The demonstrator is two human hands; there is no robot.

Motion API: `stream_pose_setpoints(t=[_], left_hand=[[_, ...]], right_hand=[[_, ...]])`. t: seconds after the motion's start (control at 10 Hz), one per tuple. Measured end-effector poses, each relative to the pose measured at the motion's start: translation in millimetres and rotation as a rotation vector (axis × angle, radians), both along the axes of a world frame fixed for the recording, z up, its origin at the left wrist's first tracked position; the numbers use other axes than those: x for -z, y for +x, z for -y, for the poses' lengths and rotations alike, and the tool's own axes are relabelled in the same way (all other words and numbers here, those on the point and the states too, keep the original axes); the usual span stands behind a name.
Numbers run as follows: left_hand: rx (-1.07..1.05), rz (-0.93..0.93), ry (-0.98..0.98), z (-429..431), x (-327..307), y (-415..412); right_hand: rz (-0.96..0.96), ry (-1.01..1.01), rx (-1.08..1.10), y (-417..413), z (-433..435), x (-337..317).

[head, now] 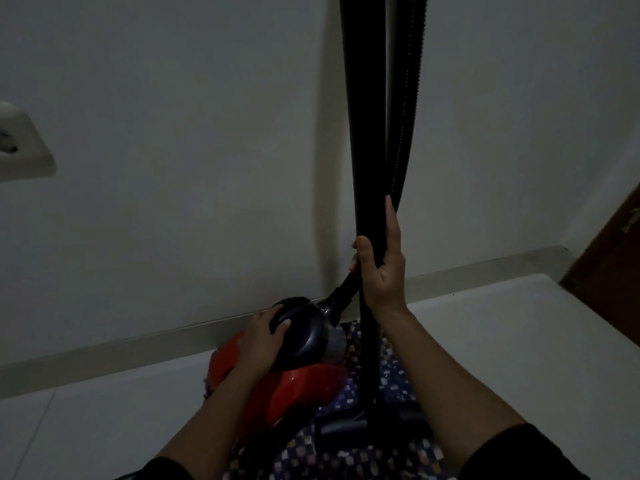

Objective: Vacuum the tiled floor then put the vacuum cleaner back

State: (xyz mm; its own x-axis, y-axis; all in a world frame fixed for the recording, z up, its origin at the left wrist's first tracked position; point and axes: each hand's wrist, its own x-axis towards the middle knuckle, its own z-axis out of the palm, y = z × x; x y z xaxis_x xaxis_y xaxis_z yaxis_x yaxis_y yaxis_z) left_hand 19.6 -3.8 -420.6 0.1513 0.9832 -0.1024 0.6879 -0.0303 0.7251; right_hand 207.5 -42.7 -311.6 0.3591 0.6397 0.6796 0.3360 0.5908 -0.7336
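Observation:
A red canister vacuum cleaner [294,389] sits on a patterned cloth by the white wall, its dark round front end facing up. My left hand [263,341] rests on that dark end, fingers curled over it. My right hand [379,268] is wrapped around the black upright tube [363,133], which rises out of the top of the view. A ribbed black hose [407,116] runs up beside the tube. The tube's lower end meets a dark floor head [349,426] near my legs.
A purple checked cloth [367,455] lies under the vacuum. Pale tiled floor [519,341] spreads right and left, edged by a grey skirting [138,344]. A wall socket [17,143] sticks out at the left. A brown door edge [613,265] stands at the right.

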Motion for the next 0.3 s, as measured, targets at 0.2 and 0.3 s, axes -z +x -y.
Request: stream_pose_setpoints(t=[0.2,0.3], left_hand=[[0.049,-0.024,-0.053,-8,2,-3],[0.020,-0.181,0.083,5,6,-2]], right_hand=[[0.051,-0.125,0.118,1,11,-6],[0.129,-0.259,0.149,7,38,14]])
